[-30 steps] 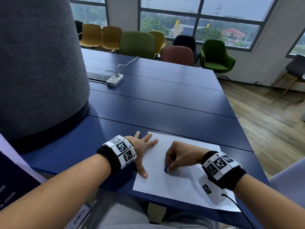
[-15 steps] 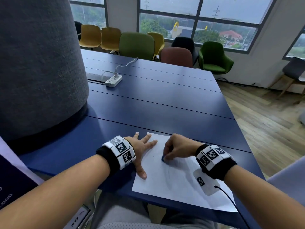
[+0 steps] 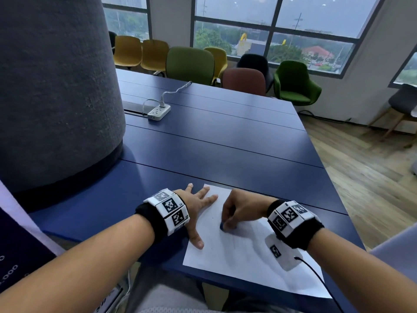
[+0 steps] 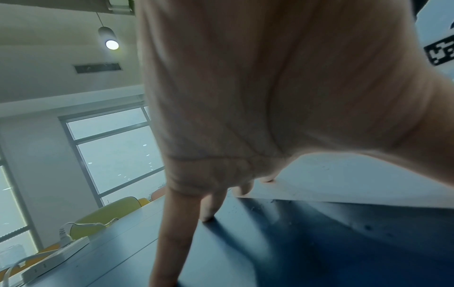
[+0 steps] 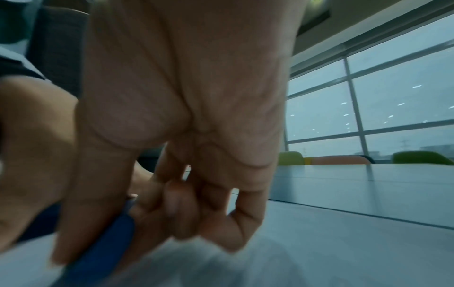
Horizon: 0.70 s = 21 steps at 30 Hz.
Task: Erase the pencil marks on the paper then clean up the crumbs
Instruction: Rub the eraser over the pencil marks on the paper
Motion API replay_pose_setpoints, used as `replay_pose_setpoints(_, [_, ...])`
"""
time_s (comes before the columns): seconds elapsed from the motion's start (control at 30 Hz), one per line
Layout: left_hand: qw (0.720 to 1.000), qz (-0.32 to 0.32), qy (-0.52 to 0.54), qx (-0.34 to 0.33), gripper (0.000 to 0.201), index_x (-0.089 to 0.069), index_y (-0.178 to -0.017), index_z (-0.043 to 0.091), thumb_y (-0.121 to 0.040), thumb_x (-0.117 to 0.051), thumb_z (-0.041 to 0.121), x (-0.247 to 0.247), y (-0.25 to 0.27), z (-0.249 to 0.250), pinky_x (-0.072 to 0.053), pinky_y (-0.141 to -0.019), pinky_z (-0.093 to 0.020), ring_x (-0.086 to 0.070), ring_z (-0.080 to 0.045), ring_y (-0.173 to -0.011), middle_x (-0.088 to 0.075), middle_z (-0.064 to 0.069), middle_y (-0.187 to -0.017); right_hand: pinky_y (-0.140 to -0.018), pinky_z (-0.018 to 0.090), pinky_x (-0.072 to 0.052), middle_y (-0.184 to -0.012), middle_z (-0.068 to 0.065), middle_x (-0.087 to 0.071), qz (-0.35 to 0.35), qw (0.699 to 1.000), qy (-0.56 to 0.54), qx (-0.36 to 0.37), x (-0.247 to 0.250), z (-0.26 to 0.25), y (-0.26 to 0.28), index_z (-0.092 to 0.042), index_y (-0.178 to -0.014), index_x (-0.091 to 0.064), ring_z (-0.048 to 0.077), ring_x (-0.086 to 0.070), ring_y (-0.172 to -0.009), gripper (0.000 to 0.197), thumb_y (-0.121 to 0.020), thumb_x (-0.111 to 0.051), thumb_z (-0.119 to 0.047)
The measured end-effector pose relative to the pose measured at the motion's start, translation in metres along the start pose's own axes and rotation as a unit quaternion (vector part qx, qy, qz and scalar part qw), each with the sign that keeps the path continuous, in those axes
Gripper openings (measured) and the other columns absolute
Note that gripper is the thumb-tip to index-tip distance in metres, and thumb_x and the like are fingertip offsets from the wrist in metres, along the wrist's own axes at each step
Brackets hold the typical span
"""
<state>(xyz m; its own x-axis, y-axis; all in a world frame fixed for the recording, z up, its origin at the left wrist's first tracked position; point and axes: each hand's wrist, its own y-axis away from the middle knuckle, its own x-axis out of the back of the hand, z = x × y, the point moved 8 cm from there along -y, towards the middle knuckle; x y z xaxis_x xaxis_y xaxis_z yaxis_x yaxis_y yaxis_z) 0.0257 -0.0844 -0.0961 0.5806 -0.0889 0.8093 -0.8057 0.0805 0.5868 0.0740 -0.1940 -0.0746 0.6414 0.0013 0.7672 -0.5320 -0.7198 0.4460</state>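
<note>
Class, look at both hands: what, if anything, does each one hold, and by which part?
The right hand pinches a blue eraser by its upper end. The left hand holds nothing; it presses flat on the paper.

The paper [image 3: 243, 251] is a plain white sheet lying flat on the near edge of the table, turned a little askew so its far left corner points away. Faint grey pencil marks [image 3: 228, 242] smudge its middle — too pale to read. A few dark crumbs [image 3: 213, 219] speckle the sheet near its left side. The eraser [image 3: 222, 226] is small and blue, standing on the paper near the sheet's left-centre — only one rounded end shows, the rest is hidden under fingers.
</note>
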Motion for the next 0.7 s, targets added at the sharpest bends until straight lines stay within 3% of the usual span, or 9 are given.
replay_pose_setpoints(0.07, [1.0, -0.002, 0.001, -0.002, 0.14, 0.019, -0.152, 0.042, -0.058, -0.081, 0.07, 0.001, 0.001, 0.001, -0.017, -0.119, -0.057, 0.016, -0.036, -0.149, 0.026, 0.012, -0.161, -0.067, 0.019, -0.046, -0.071, -0.01, -0.069, -0.044, 0.999, 0.019, -0.004, -0.007, -0.005, 0.002, -0.023, -0.074, -0.075, 0.0, -0.056, -0.063, 0.009, -0.071, -0.082, -0.027])
replay_pose_setpoints(0.2, [1.0, -0.001, 0.004, -0.005, 0.139, 0.018, -0.153, 0.041, -0.06, -0.081, 0.068, 0.002, 0.002, 0.002, -0.017, -0.119, -0.057, 0.016, -0.036, -0.149, 0.026, 0.011, -0.161, -0.065, 0.024, -0.048, -0.07, 0.001, -0.073, 0.097, 0.995, -0.011, -0.019, 0.026, 0.008, -0.014, -0.016, -0.069, -0.074, 0.003, -0.056, -0.058, 0.011, -0.074, -0.079, -0.024])
replay_pose_setpoints(0.23, [1.0, -0.001, 0.006, -0.004, 0.139, 0.019, -0.153, 0.041, -0.06, -0.081, 0.068, 0.001, 0.002, 0.001, -0.016, -0.119, -0.056, 0.016, -0.036, -0.149, 0.026, 0.011, -0.161, -0.064, 0.025, -0.048, -0.071, 0.003, -0.073, 0.104, 0.994, -0.02, -0.019, 0.026, 0.008, -0.015, -0.013, -0.071, -0.075, 0.004, -0.056, -0.057, 0.011, -0.074, -0.079, -0.023])
replay_pose_setpoints(0.37, [1.0, 0.001, 0.003, -0.001, 0.139, 0.019, -0.152, 0.041, -0.059, -0.081, 0.069, 0.002, 0.003, 0.002, -0.016, -0.119, -0.055, 0.015, -0.035, -0.149, 0.025, 0.011, -0.161, -0.061, 0.019, -0.045, -0.069, -0.008, -0.068, -0.032, 0.999, 0.001, -0.002, -0.005, -0.005, -0.007, -0.015, -0.081, -0.077, 0.001, -0.054, -0.06, 0.013, -0.073, -0.081, -0.025])
replay_pose_setpoints(0.4, [1.0, 0.0, 0.001, -0.001, 0.139, 0.019, -0.152, 0.041, -0.059, -0.081, 0.069, 0.002, 0.003, 0.002, -0.016, -0.119, -0.055, 0.015, -0.035, -0.149, 0.025, 0.011, -0.161, -0.059, 0.018, -0.044, -0.068, -0.008, -0.067, -0.025, 1.0, 0.001, -0.009, -0.003, -0.003, -0.008, -0.016, -0.079, -0.076, 0.001, -0.053, -0.058, 0.012, -0.074, -0.08, -0.025])
replay_pose_setpoints(0.53, [1.0, 0.001, 0.001, -0.004, 0.139, 0.019, -0.152, 0.041, -0.059, -0.081, 0.068, 0.002, 0.002, 0.003, -0.016, -0.119, -0.056, 0.016, -0.035, -0.149, 0.026, 0.011, -0.161, -0.061, 0.022, -0.048, -0.075, 0.004, -0.073, 0.127, 0.992, -0.006, -0.022, 0.027, 0.01, -0.014, -0.012, -0.073, -0.073, 0.005, -0.057, -0.059, 0.012, -0.077, -0.075, -0.023])
replay_pose_setpoints(0.7, [1.0, 0.0, -0.002, -0.002, 0.14, 0.019, -0.152, 0.042, -0.058, -0.081, 0.07, 0.001, 0.0, 0.002, -0.016, -0.119, -0.056, 0.018, -0.035, -0.149, 0.027, 0.012, -0.16, -0.062, 0.018, -0.047, -0.074, -0.005, -0.071, 0.04, 0.999, 0.015, 0.026, -0.013, -0.006, 0.019, -0.016, -0.081, -0.074, -0.001, -0.055, -0.06, 0.012, -0.075, -0.078, -0.026])
